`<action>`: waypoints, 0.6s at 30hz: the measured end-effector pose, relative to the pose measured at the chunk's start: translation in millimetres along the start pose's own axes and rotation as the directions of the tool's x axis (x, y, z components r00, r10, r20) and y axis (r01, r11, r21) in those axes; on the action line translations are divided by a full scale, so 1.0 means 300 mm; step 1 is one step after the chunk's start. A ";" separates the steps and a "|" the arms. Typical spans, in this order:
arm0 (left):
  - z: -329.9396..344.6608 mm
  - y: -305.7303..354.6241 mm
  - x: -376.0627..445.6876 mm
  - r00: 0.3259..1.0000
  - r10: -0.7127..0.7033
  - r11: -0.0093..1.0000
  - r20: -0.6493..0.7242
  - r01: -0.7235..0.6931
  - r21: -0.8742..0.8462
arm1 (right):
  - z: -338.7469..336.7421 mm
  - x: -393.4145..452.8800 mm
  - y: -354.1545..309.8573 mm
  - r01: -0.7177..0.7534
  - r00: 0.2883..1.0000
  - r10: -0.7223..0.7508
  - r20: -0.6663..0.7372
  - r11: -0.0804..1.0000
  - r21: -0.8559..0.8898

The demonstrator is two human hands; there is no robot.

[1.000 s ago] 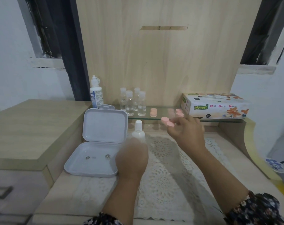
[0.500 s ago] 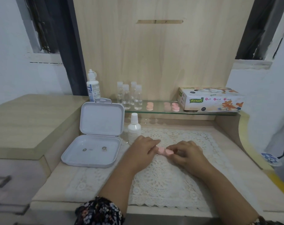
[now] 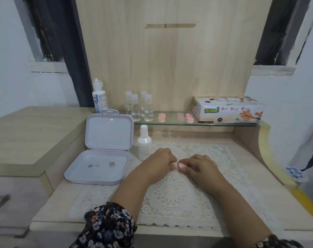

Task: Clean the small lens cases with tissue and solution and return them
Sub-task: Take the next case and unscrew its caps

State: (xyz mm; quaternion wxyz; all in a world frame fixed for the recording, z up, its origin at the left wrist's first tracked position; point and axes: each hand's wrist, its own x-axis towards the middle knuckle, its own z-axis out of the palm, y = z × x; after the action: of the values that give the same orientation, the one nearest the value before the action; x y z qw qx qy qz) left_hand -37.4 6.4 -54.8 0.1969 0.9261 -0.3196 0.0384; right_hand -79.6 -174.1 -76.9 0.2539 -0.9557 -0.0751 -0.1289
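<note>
A small pink lens case lies on the white lace mat in the middle of the table. My left hand pinches its left end and my right hand pinches its right end, fingers curled over it. Three more pink lens cases stand on the glass shelf: one in the middle and two beside the tissue box. A small white solution bottle stands just left of my left hand.
An open white plastic box with small lenses in its base lies at the left. On the glass shelf stand a tall eye-solution bottle and several clear vials. A wooden cabinet top rises at the left.
My right hand brought a pink case down from the shelf to the lace mat. My left hand moved right to meet it; both hands now hold the case, barely shifted since half a second ago.
</note>
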 end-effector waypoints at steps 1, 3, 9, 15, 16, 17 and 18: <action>0.010 0.001 -0.005 1.000 -0.009 1.000 0.002 0.009 -0.014 | 0.001 0.001 0.000 0.001 1.000 -0.001 -0.001 1.000 -0.004; 0.036 -0.001 -0.017 0.999 -0.027 0.998 -0.039 0.025 -0.051 | 0.004 0.004 0.000 -0.001 1.000 0.001 -0.006 1.000 -0.001; 0.074 0.019 -0.024 0.986 -0.046 0.999 -0.162 0.043 -0.024 | 0.011 0.011 0.001 -0.002 1.000 0.002 -0.023 1.000 0.001; 0.091 0.022 -0.018 0.975 -0.025 0.997 -0.220 0.039 0.060 | 0.015 0.011 -0.002 0.007 1.000 -0.008 -0.024 1.000 -0.022; 0.094 0.022 -0.017 0.975 -0.024 0.996 -0.219 0.041 0.075 | 0.015 0.011 -0.002 0.007 1.000 -0.007 -0.023 1.000 -0.026; 0.098 0.021 -0.017 0.978 -0.020 0.994 -0.210 0.041 0.098 | 0.014 0.012 -0.003 0.005 1.000 -0.006 -0.021 1.000 -0.030; 0.102 0.019 -0.018 0.981 -0.008 0.991 -0.195 0.034 0.129 | 0.014 0.013 -0.004 0.004 1.000 -0.004 -0.018 0.999 -0.033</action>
State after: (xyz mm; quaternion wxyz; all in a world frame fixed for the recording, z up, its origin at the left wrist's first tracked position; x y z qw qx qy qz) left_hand -46.9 -6.5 -82.1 0.1660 0.9322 -0.2859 0.1473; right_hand -75.4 -170.8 -78.7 0.2383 -0.9584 -0.0726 -0.1393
